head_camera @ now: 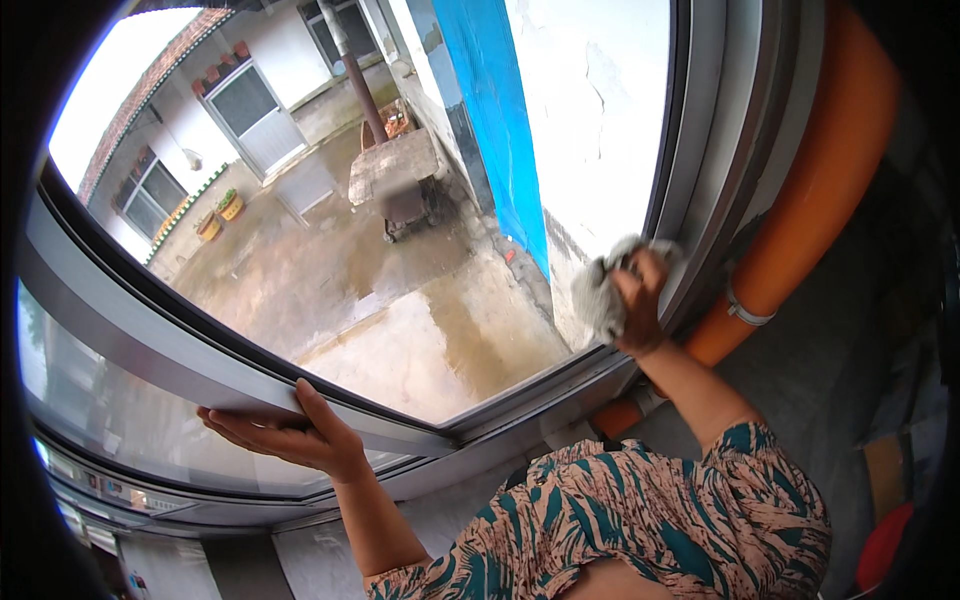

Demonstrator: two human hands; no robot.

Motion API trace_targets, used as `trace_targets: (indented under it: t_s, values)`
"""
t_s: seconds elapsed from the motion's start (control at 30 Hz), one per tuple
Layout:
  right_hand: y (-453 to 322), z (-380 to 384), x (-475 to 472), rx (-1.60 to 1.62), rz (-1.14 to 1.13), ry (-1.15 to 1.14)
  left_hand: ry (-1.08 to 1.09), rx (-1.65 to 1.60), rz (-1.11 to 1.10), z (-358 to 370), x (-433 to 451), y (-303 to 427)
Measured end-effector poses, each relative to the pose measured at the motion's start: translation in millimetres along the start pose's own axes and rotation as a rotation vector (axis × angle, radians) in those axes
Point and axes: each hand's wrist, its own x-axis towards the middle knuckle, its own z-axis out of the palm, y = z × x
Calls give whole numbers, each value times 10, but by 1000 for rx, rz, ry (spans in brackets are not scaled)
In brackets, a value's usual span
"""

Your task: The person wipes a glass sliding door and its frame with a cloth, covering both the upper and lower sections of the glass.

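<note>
My right hand [641,304] is closed on a crumpled pale grey cloth [600,296] near the lower right corner of a window pane; the cloth's edge is blurred. The pane [450,300] sits in a grey metal frame [525,405] with dark seals. At the lower left, my left hand [300,442] rests against the frame's vertical metal stile [247,397], with the thumb on one side and the fingers on the other. Whether its fingers grip the stile or only lie against it is hard to tell.
An orange pipe [810,187] with a metal clamp [750,311] runs beside the window at right. A red object [885,544] lies at the lower right. Through the glass appear a wet courtyard, a stone-topped table [394,165], potted plants [230,202] and a blue sheet [487,120].
</note>
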Motion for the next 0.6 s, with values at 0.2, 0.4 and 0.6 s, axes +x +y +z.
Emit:
trace_targets:
  t_s: [0.2,0.4,0.6]
  values:
    - [-117,-129,62,-8,63,-68,-2,19,-19,-18,-22,-60]
    - [105,-148,2037,-7,-260,288,-16,26,-25,24,-2,0]
    - [-136,-331,3419,-61,-504,497,-27,3,1,93,3,71]
